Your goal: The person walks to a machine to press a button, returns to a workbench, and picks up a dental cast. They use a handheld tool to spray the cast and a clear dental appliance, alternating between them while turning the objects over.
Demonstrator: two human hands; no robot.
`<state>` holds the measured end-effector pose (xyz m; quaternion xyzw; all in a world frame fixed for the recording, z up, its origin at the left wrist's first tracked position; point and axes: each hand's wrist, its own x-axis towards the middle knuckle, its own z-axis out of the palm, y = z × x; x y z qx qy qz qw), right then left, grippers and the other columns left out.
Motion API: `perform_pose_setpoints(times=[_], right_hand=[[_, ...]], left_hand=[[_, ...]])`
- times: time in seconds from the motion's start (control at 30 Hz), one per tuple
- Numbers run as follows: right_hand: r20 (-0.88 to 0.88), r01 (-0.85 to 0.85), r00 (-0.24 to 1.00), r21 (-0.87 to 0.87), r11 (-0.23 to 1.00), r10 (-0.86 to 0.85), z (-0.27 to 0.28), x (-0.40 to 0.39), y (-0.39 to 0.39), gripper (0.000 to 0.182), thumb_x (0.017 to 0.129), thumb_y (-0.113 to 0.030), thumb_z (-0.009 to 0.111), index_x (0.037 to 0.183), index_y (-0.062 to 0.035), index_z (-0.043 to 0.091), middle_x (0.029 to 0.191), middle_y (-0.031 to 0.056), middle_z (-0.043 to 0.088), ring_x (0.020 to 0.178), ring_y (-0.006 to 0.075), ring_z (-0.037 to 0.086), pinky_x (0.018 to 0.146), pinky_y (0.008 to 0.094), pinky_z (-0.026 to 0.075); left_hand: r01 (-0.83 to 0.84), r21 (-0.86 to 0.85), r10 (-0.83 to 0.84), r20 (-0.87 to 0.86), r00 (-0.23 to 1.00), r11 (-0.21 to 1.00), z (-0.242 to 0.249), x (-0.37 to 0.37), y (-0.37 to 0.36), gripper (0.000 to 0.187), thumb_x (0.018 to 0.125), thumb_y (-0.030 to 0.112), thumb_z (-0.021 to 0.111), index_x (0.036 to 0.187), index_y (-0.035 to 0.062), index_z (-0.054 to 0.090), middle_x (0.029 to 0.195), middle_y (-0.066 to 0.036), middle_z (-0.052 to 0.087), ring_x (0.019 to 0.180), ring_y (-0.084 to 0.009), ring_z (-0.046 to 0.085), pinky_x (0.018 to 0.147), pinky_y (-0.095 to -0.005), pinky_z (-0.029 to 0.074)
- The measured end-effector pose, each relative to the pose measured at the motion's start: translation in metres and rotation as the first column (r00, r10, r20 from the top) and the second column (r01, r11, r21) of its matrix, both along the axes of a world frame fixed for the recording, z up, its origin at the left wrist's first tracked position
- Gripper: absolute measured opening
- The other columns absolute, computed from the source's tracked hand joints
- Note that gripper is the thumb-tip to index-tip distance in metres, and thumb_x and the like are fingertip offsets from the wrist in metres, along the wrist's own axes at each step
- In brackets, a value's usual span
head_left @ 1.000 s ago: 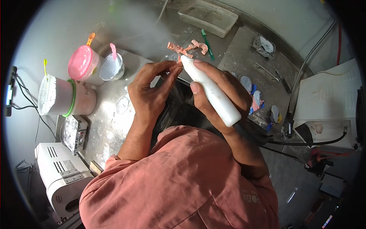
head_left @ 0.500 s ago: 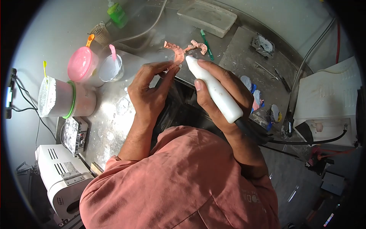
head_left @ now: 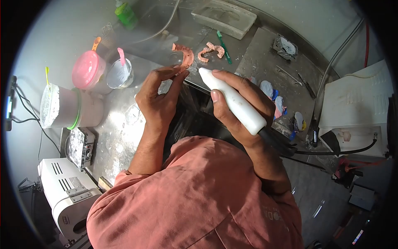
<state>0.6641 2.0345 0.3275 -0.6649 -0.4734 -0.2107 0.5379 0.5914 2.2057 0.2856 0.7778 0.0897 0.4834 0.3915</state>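
My left hand (head_left: 156, 97) pinches one end of a salmon-pink, horseshoe-shaped dental cast (head_left: 188, 55) between thumb and fingers, holding it out over the counter's edge. In my right hand (head_left: 253, 97) is a white rotary handpiece (head_left: 237, 106), gripped like a pen, with a black cable at its rear. Its tapered nose points toward the cast, a small gap apart; I cannot make out a bur at the tip. Beyond, a second pink dental cast (head_left: 219, 50) lies on the counter beside a green toothbrush (head_left: 224, 46).
At left stand a white powder tub (head_left: 62, 106), a pink-lidded container (head_left: 88, 70) and a mixing bowl (head_left: 120, 76). A clear tray (head_left: 226, 18) sits at the back. Impression trays (head_left: 278, 106) and a metal tool (head_left: 289, 76) lie right, near a white machine (head_left: 352, 103).
My left hand and its cast have shifted slightly left, away from the second cast. The handpiece has moved a little left and down, and the view has shifted slightly.
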Motion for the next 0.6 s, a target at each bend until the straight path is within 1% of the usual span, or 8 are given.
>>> perform_pose_setpoints(times=[0.17, 0.23, 0.33, 0.4, 0.43, 0.47, 0.53, 0.6], right_hand=[[-0.066, 0.036, 0.997, 0.008, 0.999, -0.036, 0.000, 0.000, -0.004, 0.031, 0.080, -0.008, 0.074, 0.109, -0.0015, 0.065, 0.092, 0.0124, 0.070, 0.078, 0.0230, 0.068, 0.070, 0.0319, 0.055], [-0.121, 0.097, 0.989, 0.047, 0.994, -0.090, -0.006, 0.004, -0.011, 0.029, 0.083, -0.009, 0.073, 0.110, -0.0014, 0.065, 0.096, 0.0130, 0.071, 0.086, 0.0230, 0.070, 0.076, 0.0315, 0.055], [-0.412, 0.226, 0.888, 0.008, 0.974, -0.203, -0.014, 0.010, -0.033, 0.028, 0.089, -0.013, 0.069, 0.113, 0.0006, 0.064, 0.103, 0.0120, 0.069, 0.092, 0.0177, 0.067, 0.080, 0.0288, 0.052], [-0.531, 0.254, 0.817, -0.016, 0.967, -0.223, -0.024, 0.019, -0.048, 0.028, 0.092, -0.015, 0.067, 0.114, 0.0012, 0.063, 0.106, 0.0113, 0.068, 0.094, 0.0155, 0.064, 0.081, 0.0276, 0.051], [-0.621, 0.231, 0.770, 0.060, 0.971, -0.145, -0.024, 0.020, -0.052, 0.027, 0.092, -0.014, 0.066, 0.115, 0.0004, 0.063, 0.104, 0.0103, 0.068, 0.089, 0.0138, 0.063, 0.079, 0.0261, 0.051], [-0.637, 0.272, 0.748, 0.038, 0.962, -0.187, -0.027, 0.024, -0.056, 0.027, 0.093, -0.016, 0.065, 0.116, -0.0010, 0.063, 0.099, 0.0075, 0.067, 0.081, 0.0099, 0.061, 0.071, 0.0230, 0.050], [-0.670, 0.323, 0.695, -0.034, 0.946, -0.261, -0.026, 0.026, -0.064, 0.028, 0.094, -0.018, 0.065, 0.116, -0.0022, 0.063, 0.095, 0.0050, 0.066, 0.075, 0.0069, 0.057, 0.064, 0.0204, 0.046], [-0.686, 0.323, 0.684, -0.019, 0.946, -0.247, -0.030, 0.027, -0.069, 0.029, 0.094, -0.019, 0.065, 0.117, -0.0024, 0.063, 0.095, 0.0046, 0.066, 0.074, 0.0062, 0.056, 0.062, 0.0201, 0.044]], left_hand=[[-0.017, -0.048, 0.016, -0.023, 1.000, 0.999, -0.009, 0.003, 0.007, 0.016, 0.078, 0.000, 0.077, 0.092, -0.0006, 0.068, 0.091, -0.009, 0.072, 0.080, -0.0115, 0.067, 0.075, -0.0230, 0.051], [0.020, -0.407, -0.080, -0.130, 0.988, 0.913, -0.011, 0.008, 0.015, 0.014, 0.082, 0.002, 0.074, 0.094, -0.0023, 0.066, 0.091, -0.010, 0.072, 0.082, -0.0111, 0.067, 0.076, -0.0228, 0.050], [0.044, -0.518, -0.221, -0.285, 0.933, 0.854, -0.060, 0.018, 0.050, 0.013, 0.085, 0.004, 0.071, 0.094, -0.0034, 0.064, 0.089, -0.011, 0.072, 0.083, -0.0123, 0.068, 0.076, -0.0243, 0.051], [0.067, -0.454, -0.256, -0.370, 0.893, 0.888, -0.084, 0.028, 0.049, 0.013, 0.085, 0.006, 0.071, 0.093, -0.0023, 0.065, 0.088, -0.011, 0.072, 0.083, -0.0143, 0.068, 0.076, -0.0257, 0.051], [0.097, -0.388, -0.280, -0.450, 0.848, 0.916, -0.092, 0.034, 0.045, 0.013, 0.085, 0.008, 0.071, 0.093, -0.0012, 0.065, 0.087, -0.012, 0.072, 0.082, -0.0164, 0.069, 0.075, -0.0271, 0.051], [0.098, -0.390, -0.283, -0.451, 0.847, 0.915, -0.098, 0.041, 0.039, 0.013, 0.085, 0.008, 0.071, 0.093, -0.0012, 0.065, 0.087, -0.012, 0.072, 0.082, -0.0164, 0.069, 0.075, -0.0271, 0.051], [0.173, -0.219, -0.262, -0.494, 0.829, 0.960, -0.106, 0.055, 0.022, 0.015, 0.082, 0.011, 0.073, 0.092, 0.0015, 0.067, 0.089, -0.012, 0.071, 0.080, -0.0236, 0.068, 0.075, -0.0329, 0.052], [0.178, -0.154, -0.232, -0.510, 0.828, 0.972, -0.111, 0.071, 0.007, 0.016, 0.080, 0.011, 0.073, 0.092, 0.0026, 0.068, 0.089, -0.013, 0.071, 0.081, -0.0269, 0.067, 0.076, -0.0358, 0.051]])
